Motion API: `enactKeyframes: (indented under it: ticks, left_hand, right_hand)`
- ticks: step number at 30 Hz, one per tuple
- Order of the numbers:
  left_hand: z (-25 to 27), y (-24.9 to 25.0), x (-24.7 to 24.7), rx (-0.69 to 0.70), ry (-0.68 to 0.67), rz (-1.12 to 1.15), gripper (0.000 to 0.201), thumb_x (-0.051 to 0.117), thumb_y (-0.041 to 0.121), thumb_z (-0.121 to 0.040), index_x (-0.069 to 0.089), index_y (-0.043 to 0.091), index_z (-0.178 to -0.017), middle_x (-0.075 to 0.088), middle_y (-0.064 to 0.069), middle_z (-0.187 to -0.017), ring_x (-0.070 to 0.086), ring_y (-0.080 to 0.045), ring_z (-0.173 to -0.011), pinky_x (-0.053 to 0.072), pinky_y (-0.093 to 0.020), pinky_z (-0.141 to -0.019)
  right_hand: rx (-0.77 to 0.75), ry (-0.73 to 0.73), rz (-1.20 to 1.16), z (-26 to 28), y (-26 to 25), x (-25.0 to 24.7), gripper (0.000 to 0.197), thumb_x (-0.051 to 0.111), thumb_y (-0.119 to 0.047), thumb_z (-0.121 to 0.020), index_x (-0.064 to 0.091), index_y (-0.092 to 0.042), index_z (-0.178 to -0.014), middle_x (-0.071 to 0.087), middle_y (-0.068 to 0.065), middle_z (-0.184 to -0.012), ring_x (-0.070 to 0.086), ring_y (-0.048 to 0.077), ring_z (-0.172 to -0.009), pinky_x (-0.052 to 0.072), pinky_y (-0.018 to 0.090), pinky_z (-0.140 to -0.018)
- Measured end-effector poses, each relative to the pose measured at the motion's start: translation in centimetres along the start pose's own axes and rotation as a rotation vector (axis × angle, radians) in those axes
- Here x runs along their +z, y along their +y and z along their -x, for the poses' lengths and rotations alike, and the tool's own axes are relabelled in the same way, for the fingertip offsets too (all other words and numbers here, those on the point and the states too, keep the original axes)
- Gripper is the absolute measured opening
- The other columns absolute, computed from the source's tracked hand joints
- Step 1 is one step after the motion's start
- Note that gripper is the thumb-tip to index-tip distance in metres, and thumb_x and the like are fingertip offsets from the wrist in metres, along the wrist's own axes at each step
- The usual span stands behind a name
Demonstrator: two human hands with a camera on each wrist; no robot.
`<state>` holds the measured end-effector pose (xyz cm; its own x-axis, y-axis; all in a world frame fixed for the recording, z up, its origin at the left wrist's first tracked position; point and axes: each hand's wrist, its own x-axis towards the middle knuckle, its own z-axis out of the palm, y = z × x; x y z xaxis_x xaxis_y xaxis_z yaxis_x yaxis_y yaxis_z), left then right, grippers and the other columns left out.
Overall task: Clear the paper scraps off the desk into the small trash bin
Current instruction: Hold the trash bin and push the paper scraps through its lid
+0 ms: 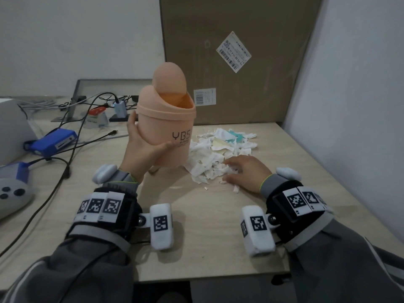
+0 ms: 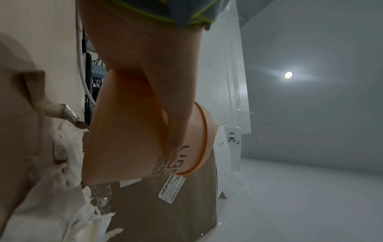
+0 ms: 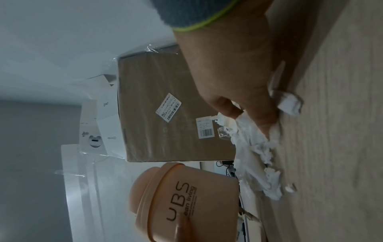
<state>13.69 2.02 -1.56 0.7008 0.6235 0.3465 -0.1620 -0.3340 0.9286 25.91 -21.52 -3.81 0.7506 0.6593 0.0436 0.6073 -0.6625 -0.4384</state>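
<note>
My left hand point(image 1: 142, 147) grips a peach-coloured small trash bin point(image 1: 166, 127) round its body, thumb across the front by the printed letters. The bin is lifted just off the desk point(image 1: 196, 237) and leans a little; its swing lid is tipped up, showing the opening. The left wrist view shows my thumb point(image 2: 176, 131) lying along the bin point(image 2: 124, 139). A pile of torn white paper scraps point(image 1: 218, 149) lies right of the bin. My right hand point(image 1: 244, 171) rests palm down on the pile's near edge, fingers slightly bent among the scraps point(image 3: 259, 147).
A big cardboard box point(image 1: 236, 51) stands against the wall behind the pile. Cables point(image 1: 65, 132), a blue device point(image 1: 54, 142) and a grey controller point(image 1: 11, 193) crowd the desk's left side. A white wall point(image 1: 349, 106) borders the desk on the right.
</note>
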Motion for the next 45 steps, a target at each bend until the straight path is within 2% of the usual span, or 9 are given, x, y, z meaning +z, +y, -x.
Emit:
enactKeyframes:
  ticks: [6,9,12,16,23,26,36,42,45]
  left_hand:
    - [0.5,0.4,0.5,-0.006,-0.044,-0.027,0.135,0.087,0.044,-0.045,0.004,0.035,-0.151,0.04,0.003,-0.14,0.048,-0.019,-0.121,0.051,-0.037,-0.084]
    - [0.6,0.5,0.5,-0.003,-0.057,-0.035,0.135,0.09,0.036,-0.048,0.003,0.032,-0.152,0.039,0.002,-0.141,0.048,-0.017,-0.122,0.047,-0.044,-0.098]
    - [0.9,0.7,0.8,0.014,-0.08,-0.077,0.134,0.089,0.036,-0.049,0.003,0.031,-0.151,0.038,-0.001,-0.143,0.046,-0.019,-0.125,0.045,-0.049,-0.102]
    - [1.3,1.1,1.2,0.047,-0.128,-0.148,0.14,0.082,0.052,-0.039,0.001,0.029,-0.152,0.033,0.001,-0.147,0.042,-0.019,-0.129,0.042,-0.048,-0.106]
    - [1.5,1.5,2.0,0.168,-0.233,-0.261,0.138,0.083,0.055,-0.041,0.0,0.037,-0.15,0.035,0.017,-0.134,0.042,-0.014,-0.128,0.04,-0.047,-0.108]
    - [1.6,1.4,2.3,0.21,-0.276,-0.299,0.138,0.084,0.056,-0.04,0.002,0.041,-0.149,0.034,0.027,-0.132,0.04,-0.016,-0.132,0.037,-0.052,-0.109]
    - [1.8,1.4,3.1,0.315,-0.355,-0.405,0.134,0.083,0.058,-0.041,-0.002,0.048,-0.146,0.034,0.015,-0.142,0.038,-0.021,-0.133,0.034,-0.054,-0.108]
    - [2.0,1.6,3.2,0.3,-0.376,-0.403,0.131,0.083,0.058,-0.042,-0.004,0.055,-0.141,0.031,0.022,-0.14,0.037,-0.02,-0.134,0.034,-0.055,-0.109]
    - [2.0,1.5,3.3,0.301,-0.363,-0.394,0.132,0.082,0.057,-0.041,-0.003,0.053,-0.142,0.032,0.019,-0.141,0.037,-0.02,-0.134,0.034,-0.054,-0.109]
  right_hand:
    - [0.041,0.178,-0.101,0.0,-0.4,-0.3,0.022,0.063,-0.009,-0.083,0.071,-0.013,-0.103,0.068,0.007,-0.11,0.061,0.019,-0.101,0.036,0.016,-0.075]
    - [0.02,0.294,-0.175,-0.1,-0.3,-0.4,0.021,0.065,-0.009,-0.083,0.072,-0.011,-0.102,0.07,0.008,-0.103,0.062,0.019,-0.096,0.03,0.01,-0.068]
    - [0.011,0.462,-0.338,0.0,-0.4,-0.6,0.017,0.068,-0.012,-0.081,0.073,-0.012,-0.097,0.066,0.003,-0.086,0.058,0.015,-0.081,0.035,0.012,-0.071]
    - [-0.006,0.636,-0.682,0.1,-0.7,-1.1,0.017,0.073,-0.013,-0.078,0.069,-0.02,-0.093,0.071,0.001,-0.087,0.066,0.018,-0.082,0.055,0.035,-0.079]
    - [-0.219,0.777,-1.06,1.5,-2.5,-2.5,0.019,0.078,-0.007,-0.072,0.064,-0.018,-0.079,0.069,-0.009,-0.077,0.066,0.005,-0.074,0.052,0.019,-0.07]
    - [-0.29,0.76,-1.081,1.7,-3.2,-2.5,0.016,0.078,-0.005,-0.07,0.067,-0.016,-0.076,0.071,-0.009,-0.072,0.067,0.009,-0.075,0.054,0.021,-0.071]
    - [-0.373,0.647,-0.673,1.7,-3.7,-1.5,0.014,0.062,-0.009,-0.086,0.073,-0.015,-0.093,0.072,0.003,-0.076,0.061,-0.003,-0.068,0.046,0.009,-0.067]
    - [-0.286,0.538,-0.47,1.6,-4.0,-1.8,0.027,0.039,-0.03,-0.09,0.055,-0.039,-0.071,0.06,-0.023,-0.062,0.054,-0.001,-0.071,0.038,0.051,-0.095]
    - [-0.264,0.639,-0.512,1.6,-3.7,-1.8,0.022,0.049,-0.043,-0.084,0.063,-0.028,-0.076,0.067,-0.014,-0.07,0.061,0.004,-0.076,0.045,0.051,-0.089]
